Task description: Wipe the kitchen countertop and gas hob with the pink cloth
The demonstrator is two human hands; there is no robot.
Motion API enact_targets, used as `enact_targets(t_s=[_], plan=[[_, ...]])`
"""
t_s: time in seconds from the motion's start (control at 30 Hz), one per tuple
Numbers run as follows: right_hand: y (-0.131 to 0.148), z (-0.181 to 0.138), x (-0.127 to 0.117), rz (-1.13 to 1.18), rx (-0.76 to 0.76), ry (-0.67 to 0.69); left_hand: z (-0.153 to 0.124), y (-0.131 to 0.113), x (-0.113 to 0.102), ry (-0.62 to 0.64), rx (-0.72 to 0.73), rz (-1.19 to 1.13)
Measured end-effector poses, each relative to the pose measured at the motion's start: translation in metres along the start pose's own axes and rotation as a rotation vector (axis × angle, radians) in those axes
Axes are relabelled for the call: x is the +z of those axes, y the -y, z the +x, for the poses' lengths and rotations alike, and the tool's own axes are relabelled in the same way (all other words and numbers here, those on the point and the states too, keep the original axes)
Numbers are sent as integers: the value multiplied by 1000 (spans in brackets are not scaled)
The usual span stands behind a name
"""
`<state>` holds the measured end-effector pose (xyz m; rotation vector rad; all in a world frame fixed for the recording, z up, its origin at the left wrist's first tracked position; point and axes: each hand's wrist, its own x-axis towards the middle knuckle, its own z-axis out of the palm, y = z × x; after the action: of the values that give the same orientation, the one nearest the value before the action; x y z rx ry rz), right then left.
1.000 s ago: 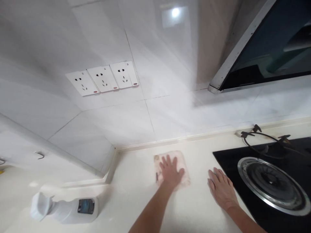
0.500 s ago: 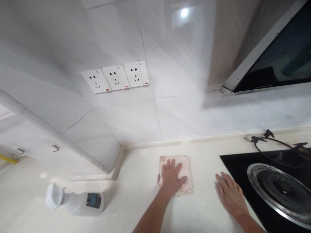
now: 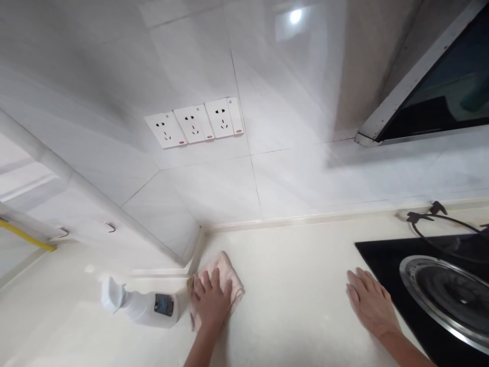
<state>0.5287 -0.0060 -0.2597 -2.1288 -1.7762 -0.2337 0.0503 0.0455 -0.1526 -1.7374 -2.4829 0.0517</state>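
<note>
My left hand (image 3: pixel 211 302) presses flat, fingers spread, on a pale pink cloth (image 3: pixel 226 271) lying on the cream countertop (image 3: pixel 298 285), close to the wall corner. The cloth's left edge is right beside a white spray bottle (image 3: pixel 143 306) lying on its side. My right hand (image 3: pixel 371 303) rests flat and open on the countertop at the left edge of the black glass hob (image 3: pixel 385 265), holding nothing.
A steel burner ring (image 3: pixel 445 295) sits in the hob, with a black pan support (image 3: pixel 439 216) behind it. Three white wall sockets (image 3: pixel 194 124) are on the tiled wall. A range hood (image 3: pixel 428 86) hangs at the upper right. A white pipe (image 3: pixel 87 191) slants down the left wall.
My left hand has slid the cloth leftward across the countertop, from the middle to beside the spray bottle. My right hand has stayed flat by the hob. The view has shifted left.
</note>
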Motion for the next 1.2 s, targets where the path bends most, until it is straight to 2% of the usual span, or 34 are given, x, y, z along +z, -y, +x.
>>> enact_targets(t_s=[0.1, 0.23, 0.33, 0.5, 0.6, 0.7, 0.8, 0.87, 0.97, 1.03, 1.1, 1.2], plan=[[2, 1, -3, -27, -7, -14, -36, -22, 9, 41, 41, -20], [3, 1, -4, -42, -13, -23, -84, -64, 28, 41, 276, -199], [3, 1, -4, -41, -20, -26, -113, -106, 35, 142, 466, -393], [3, 2, -7, -50, -22, -25, -147, -176, 18, 378, 740, -599], [3, 2, -7, -45, -21, -24, -158, -189, 9, 398, 862, -662], [4, 1, -8, -22, -20, -16, -155, -163, 14, 296, 836, -627], [7, 2, -10, 2, -14, -2, -139, -103, 26, 112, 619, -458], [8, 3, -13, 23, 1, 12, -127, -59, 33, 44, 492, -315], [6, 7, -17, 89, 16, 30, -117, -13, 39, -28, 478, -186], [6, 8, -21, 169, 34, 35, -117, -3, 39, -45, 485, -134], [14, 4, -27, 234, 81, 23, -119, -5, 36, -43, 477, -102], [49, -16, -35, 283, 35, 39, -121, -12, 32, -26, 475, -88]])
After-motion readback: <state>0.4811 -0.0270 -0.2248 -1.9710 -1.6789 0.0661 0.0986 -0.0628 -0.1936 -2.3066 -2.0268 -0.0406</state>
